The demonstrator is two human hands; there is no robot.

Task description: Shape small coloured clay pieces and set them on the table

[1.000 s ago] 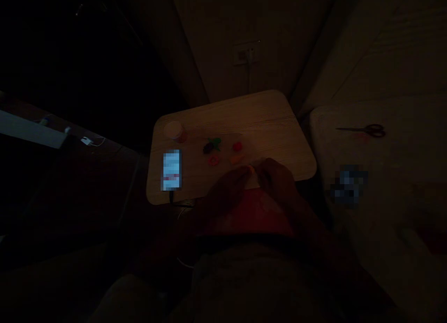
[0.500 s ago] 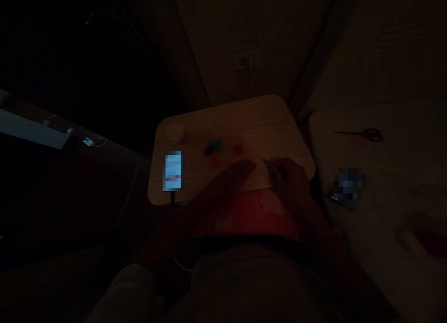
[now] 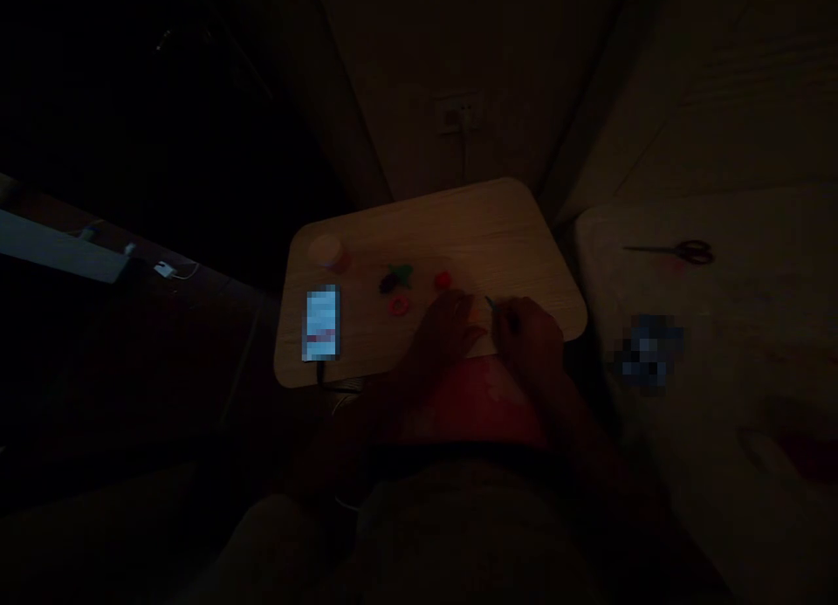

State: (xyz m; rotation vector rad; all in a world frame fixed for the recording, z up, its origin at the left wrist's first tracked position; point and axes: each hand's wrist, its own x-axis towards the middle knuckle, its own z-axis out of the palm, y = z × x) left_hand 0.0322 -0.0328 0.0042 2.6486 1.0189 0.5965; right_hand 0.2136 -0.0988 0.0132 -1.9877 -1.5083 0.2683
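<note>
Head view: right hand (image 3: 533,330) pinches a thin greenish tool (image 3: 491,303); left hand (image 3: 443,324), half open at an orange piece (image 3: 475,315), contact indeterminable.

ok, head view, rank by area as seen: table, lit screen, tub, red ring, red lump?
1. table
2. lit screen
3. tub
Unranked, smallest: red ring and red lump; close in size, too dark to separate.

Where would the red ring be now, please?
In the head view, the red ring lies on the tabletop, left of the left hand and just below the dark piece.
</note>
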